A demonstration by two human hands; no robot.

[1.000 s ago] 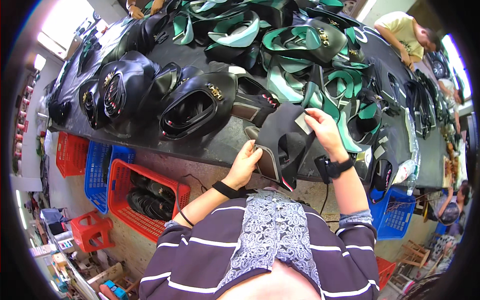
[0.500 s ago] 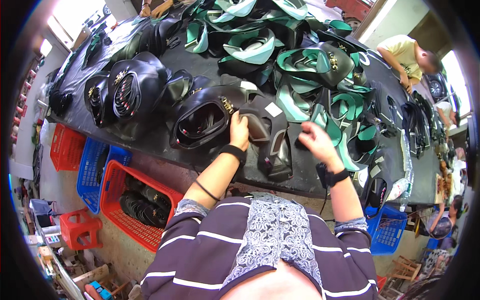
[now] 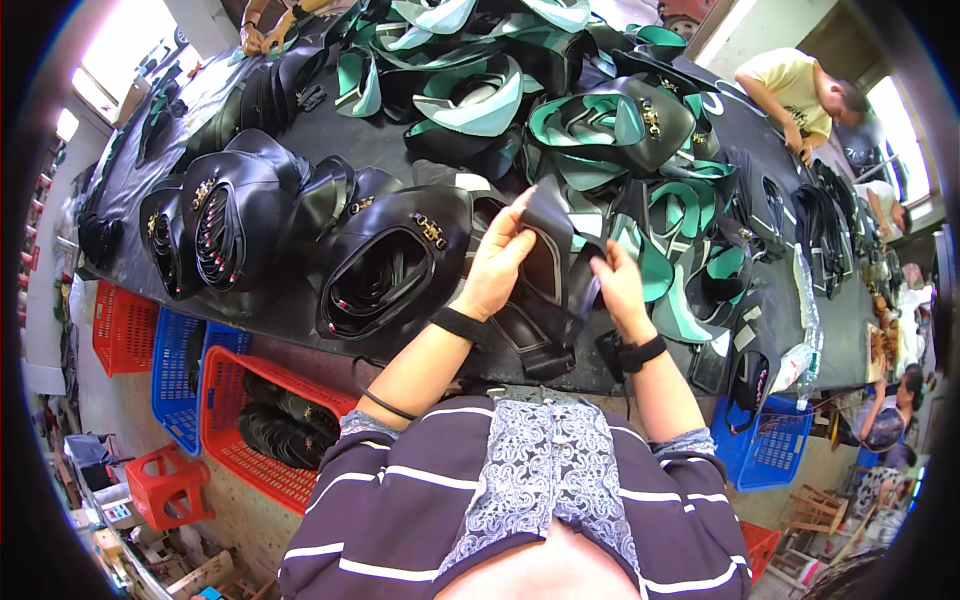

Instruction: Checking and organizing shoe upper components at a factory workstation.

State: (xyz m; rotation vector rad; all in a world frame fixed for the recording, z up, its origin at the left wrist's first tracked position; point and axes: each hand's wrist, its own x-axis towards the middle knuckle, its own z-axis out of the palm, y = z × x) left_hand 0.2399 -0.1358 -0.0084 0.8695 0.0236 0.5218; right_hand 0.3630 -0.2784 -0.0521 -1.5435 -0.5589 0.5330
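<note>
A flat black shoe upper piece (image 3: pixel 550 228) is raised off the table in front of me. My left hand (image 3: pixel 497 262) pinches its left edge, thumb bent and index finger stretched up along it. My right hand (image 3: pixel 620 284) has its fingers closed at the right edge of the same piece. Beneath and around it lie more black pieces (image 3: pixel 528 335) with grey linings. Left of my left hand sits a nested stack of black uppers (image 3: pixel 395 255) with a gold chain ornament.
More stacked black uppers (image 3: pixel 245 205) stand farther left. Teal-lined uppers (image 3: pixel 610 125) heap up at the back and right of the black table (image 3: pixel 270 320). Red (image 3: pixel 225 425) and blue (image 3: pixel 180 385) crates stand below its front edge. A person in yellow (image 3: pixel 795 95) works at the far right.
My right hand has come in and closed on the piece. My left hand has shifted from the stack's edge to the piece, which is now lifted. The whole view has turned slightly.
</note>
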